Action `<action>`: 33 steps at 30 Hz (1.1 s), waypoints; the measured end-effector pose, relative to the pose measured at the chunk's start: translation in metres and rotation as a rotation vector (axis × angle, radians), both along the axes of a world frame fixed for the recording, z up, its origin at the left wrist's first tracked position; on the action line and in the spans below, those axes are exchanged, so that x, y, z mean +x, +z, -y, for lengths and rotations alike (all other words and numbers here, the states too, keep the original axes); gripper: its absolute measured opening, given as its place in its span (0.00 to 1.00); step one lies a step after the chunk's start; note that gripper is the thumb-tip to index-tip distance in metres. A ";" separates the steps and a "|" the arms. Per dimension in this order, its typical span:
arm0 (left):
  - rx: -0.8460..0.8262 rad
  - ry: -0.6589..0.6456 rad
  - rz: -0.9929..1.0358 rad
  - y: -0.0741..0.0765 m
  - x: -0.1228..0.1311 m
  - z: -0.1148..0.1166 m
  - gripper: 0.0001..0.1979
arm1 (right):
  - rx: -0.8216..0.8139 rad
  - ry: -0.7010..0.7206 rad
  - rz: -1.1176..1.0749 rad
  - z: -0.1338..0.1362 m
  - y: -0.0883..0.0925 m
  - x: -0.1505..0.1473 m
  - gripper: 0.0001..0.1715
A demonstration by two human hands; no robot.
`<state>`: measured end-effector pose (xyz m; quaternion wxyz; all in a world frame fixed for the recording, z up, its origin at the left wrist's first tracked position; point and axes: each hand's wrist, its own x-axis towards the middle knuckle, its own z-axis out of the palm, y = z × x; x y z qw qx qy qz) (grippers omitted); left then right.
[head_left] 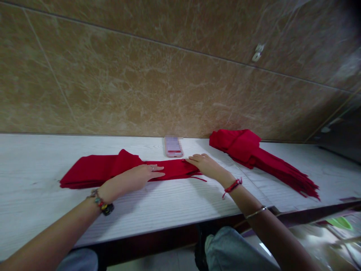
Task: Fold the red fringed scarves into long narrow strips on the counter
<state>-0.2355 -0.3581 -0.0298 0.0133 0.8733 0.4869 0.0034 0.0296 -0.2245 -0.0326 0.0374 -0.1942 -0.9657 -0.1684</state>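
A layered stack of red fabric [96, 169] lies lengthwise on the white table [158, 210], wide at its left end and narrowing to a band on the right. My left hand [138, 176] rests flat across the narrowing part, fingers stretched out and a ring on one of them. At the band's right end, my right hand [205, 165] lies with its fingers extended over the cloth; its thumb is hidden. A thin red strand [199, 178] sticks out of that end below the hand.
A second bundle of red fabric [237, 145] with fringed strip ends lies to the right. Near the wall a phone [173, 146] lies on the table. The tiled wall [141, 82] bounds the table's back. Below the front edge are knees in jeans [234, 248].
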 end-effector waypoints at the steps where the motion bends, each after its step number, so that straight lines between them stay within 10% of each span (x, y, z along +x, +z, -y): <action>1: -0.021 -0.009 0.028 0.001 -0.001 -0.001 0.33 | -0.002 0.008 -0.006 0.001 0.001 0.002 0.24; 10: -0.175 -0.002 0.104 0.014 -0.001 -0.001 0.35 | -0.014 0.016 0.029 -0.001 -0.005 0.013 0.34; 16: -0.134 0.061 0.054 0.029 0.030 -0.002 0.14 | -0.212 0.005 0.063 0.008 0.022 0.021 0.39; 20: 0.082 0.177 0.048 0.008 0.056 -0.019 0.18 | -0.370 0.147 -0.126 0.018 0.037 0.001 0.20; 25: 0.029 0.273 0.020 -0.023 0.058 -0.025 0.25 | -0.330 0.155 -0.152 0.019 0.010 -0.024 0.11; 33: -0.099 0.302 0.029 -0.017 0.055 -0.019 0.27 | -0.260 -0.214 0.024 -0.014 0.015 0.042 0.12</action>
